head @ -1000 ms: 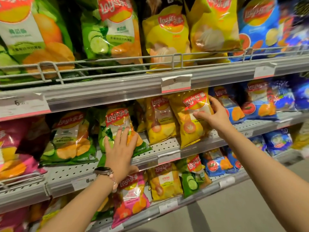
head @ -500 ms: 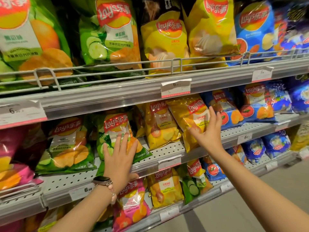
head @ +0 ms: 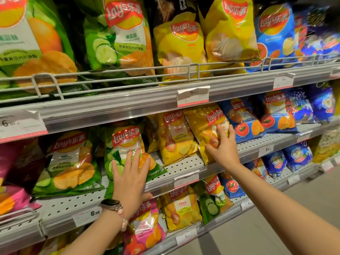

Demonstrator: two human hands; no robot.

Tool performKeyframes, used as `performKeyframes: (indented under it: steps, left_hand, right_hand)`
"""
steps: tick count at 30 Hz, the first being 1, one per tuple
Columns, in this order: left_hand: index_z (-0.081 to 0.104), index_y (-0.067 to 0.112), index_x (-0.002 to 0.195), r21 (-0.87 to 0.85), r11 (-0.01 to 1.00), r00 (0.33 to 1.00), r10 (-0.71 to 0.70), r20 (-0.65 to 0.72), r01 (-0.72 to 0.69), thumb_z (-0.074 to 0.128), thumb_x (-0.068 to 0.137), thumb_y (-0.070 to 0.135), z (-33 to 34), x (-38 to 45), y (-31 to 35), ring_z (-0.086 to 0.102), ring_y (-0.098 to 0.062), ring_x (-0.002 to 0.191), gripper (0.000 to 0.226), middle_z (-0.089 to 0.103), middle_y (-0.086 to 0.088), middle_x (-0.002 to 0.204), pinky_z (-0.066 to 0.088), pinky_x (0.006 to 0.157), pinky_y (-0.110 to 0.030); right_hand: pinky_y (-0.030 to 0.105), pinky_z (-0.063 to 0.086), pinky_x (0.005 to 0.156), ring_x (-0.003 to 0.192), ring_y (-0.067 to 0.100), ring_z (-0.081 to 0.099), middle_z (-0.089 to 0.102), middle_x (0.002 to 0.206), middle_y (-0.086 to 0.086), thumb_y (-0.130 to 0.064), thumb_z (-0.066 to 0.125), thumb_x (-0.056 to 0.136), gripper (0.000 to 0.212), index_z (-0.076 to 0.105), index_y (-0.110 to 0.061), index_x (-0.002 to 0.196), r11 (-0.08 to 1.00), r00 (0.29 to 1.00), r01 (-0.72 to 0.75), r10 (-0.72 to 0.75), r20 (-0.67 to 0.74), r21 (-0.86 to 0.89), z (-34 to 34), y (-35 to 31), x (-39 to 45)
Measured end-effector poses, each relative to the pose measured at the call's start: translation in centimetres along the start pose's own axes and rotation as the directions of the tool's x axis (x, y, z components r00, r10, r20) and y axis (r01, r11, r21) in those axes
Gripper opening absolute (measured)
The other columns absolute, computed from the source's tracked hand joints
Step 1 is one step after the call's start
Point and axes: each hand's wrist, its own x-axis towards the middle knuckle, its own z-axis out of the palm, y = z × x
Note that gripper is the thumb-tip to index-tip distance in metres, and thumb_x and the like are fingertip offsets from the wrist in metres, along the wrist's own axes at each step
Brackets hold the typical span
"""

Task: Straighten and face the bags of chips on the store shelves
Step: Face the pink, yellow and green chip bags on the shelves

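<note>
Store shelves (head: 176, 162) stacked with chip bags, two hands at the middle shelf.

At 7 o'clock the left hand (head: 131, 178), a watch (head: 110, 204) on its wrist, presses flat with fingers spread on a tilted green bag (head: 127, 144). At 3 o'clock from it the right hand (head: 223, 144) has its fingers curled on the front of a leaning yellow bag (head: 204, 126), just beside a blue bag (head: 241, 120).

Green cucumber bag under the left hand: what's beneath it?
The green cucumber bag stands on the perforated middle shelf, its bottom corner overhanging the front edge. The left hand covers its lower face; whatever sits behind it is hidden.
</note>
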Motion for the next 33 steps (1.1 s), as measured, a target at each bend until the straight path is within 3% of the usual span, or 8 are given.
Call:
performKeyframes:
  steps: [4, 7, 11, 15, 21, 26, 30, 33]
  left_hand:
    - [0.003, 0.027, 0.152, 0.034, 0.999, 0.999, 0.02, 0.041, -0.021, 0.068, 0.065, 0.071, 0.1, 0.4, -0.2, -0.011, -0.033, 0.146, 0.117, -0.012, -0.011, 0.159, 0.002, 0.111, -0.064]
    - [0.0, 0.027, 0.15, 0.027, 0.999, 1.0, 0.027, 0.015, -0.027, 0.066, 0.066, 0.071, 0.5, 0.3, -0.3, -0.013, -0.031, 0.146, 0.116, -0.015, -0.01, 0.159, 0.002, 0.111, -0.063]
    - [0.002, 0.029, 0.15, 0.019, 0.999, 0.999, 0.044, -0.024, -0.043, 0.066, 0.065, 0.072, 0.7, 0.1, -0.4, -0.014, -0.03, 0.146, 0.115, -0.014, -0.008, 0.159, 0.002, 0.111, -0.063]
    - [0.016, 0.026, 0.151, -0.03, 0.998, 0.997, 0.047, -0.06, -0.049, 0.076, 0.06, 0.064, 0.1, -0.1, -0.1, -0.008, -0.031, 0.147, 0.114, -0.005, -0.01, 0.16, 0.004, 0.11, -0.065]
    - [0.036, 0.015, 0.146, -0.112, 0.991, 0.967, 0.037, -0.253, -0.068, 0.091, 0.055, 0.031, 0.1, -1.9, 1.6, 0.006, -0.037, 0.145, 0.107, 0.01, -0.021, 0.157, 0.003, 0.106, -0.068]
    - [0.045, 0.01, 0.127, -0.154, 0.937, 0.841, 0.198, -0.503, -0.312, 0.07, 0.074, 0.024, 4.2, -6.2, 5.0, 0.031, -0.039, 0.133, 0.06, 0.038, -0.025, 0.142, 0.02, 0.108, -0.062]
    - [0.049, 0.01, 0.113, -0.231, 0.899, 0.881, 0.263, -0.392, -0.371, 0.071, 0.069, 0.021, 8.9, -9.2, 7.1, 0.047, -0.035, 0.109, 0.05, 0.063, -0.026, 0.113, 0.049, 0.084, -0.058]
    - [0.054, 0.009, 0.12, -0.309, 0.945, 0.991, 0.071, -0.112, -0.103, 0.092, 0.05, 0.029, 11.8, -10.0, 7.3, 0.053, -0.043, 0.113, 0.082, 0.058, -0.028, 0.12, 0.048, 0.085, -0.058]
  right_hand:
    - [0.046, 0.027, 0.114, 0.146, 0.03, 0.009, -0.001, 0.159, 0.009, -0.023, 0.069, 0.084, 0.077, 0.026, -0.025, 0.149, 1.0, 1.0, 0.014, -0.014, 0.016, -0.014, 0.1, 0.1, -0.3]
    - [0.047, 0.024, 0.112, 0.146, 0.032, 0.003, -0.001, 0.159, 0.012, -0.03, 0.07, 0.083, 0.074, 0.031, -0.028, 0.146, 0.988, 0.998, 0.007, -0.017, -0.064, -0.157, 0.2, 0.1, -0.5]
    - [0.048, 0.042, 0.093, 0.128, 0.036, 0.031, 0.029, 0.141, 0.015, -0.037, 0.069, 0.082, 0.06, 0.042, -0.027, 0.135, 0.958, 0.983, -0.016, -0.038, -0.182, -0.286, 0.2, 0.2, -1.0]
    - [0.047, 0.043, 0.089, 0.123, 0.033, 0.037, 0.034, 0.137, 0.012, -0.039, 0.064, 0.086, 0.061, 0.042, -0.019, 0.139, 0.967, 0.983, 0.039, -0.082, -0.166, -0.251, 0.4, 1.4, -1.7]
    - [0.045, 0.029, 0.111, 0.139, 0.032, 0.025, 0.023, 0.152, 0.015, -0.03, 0.056, 0.092, 0.061, 0.034, -0.011, 0.145, 0.986, 0.978, 0.157, -0.164, -0.127, -0.06, 1.1, 2.2, -2.9]
    - [0.025, 0.014, 0.117, 0.146, 0.022, 0.012, 0.013, 0.158, 0.014, -0.023, 0.053, 0.095, 0.063, 0.022, -0.012, 0.149, 0.948, 0.946, 0.299, -0.28, -0.164, 0.109, 1.8, 4.5, -5.7]
    - [0.025, 0.029, 0.109, 0.128, 0.021, 0.037, 0.041, 0.135, 0.02, -0.015, 0.053, 0.091, 0.044, 0.044, -0.001, 0.132, 0.903, 0.899, 0.396, -0.343, -0.274, 0.168, 3.2, 8.1, -9.2]
    - [0.018, 0.037, 0.094, 0.109, 0.016, 0.046, 0.05, 0.116, 0.015, -0.01, 0.054, 0.087, 0.033, 0.051, -0.001, 0.119, 0.93, 0.955, 0.287, -0.259, -0.146, 0.228, 4.7, 10.9, -11.0]
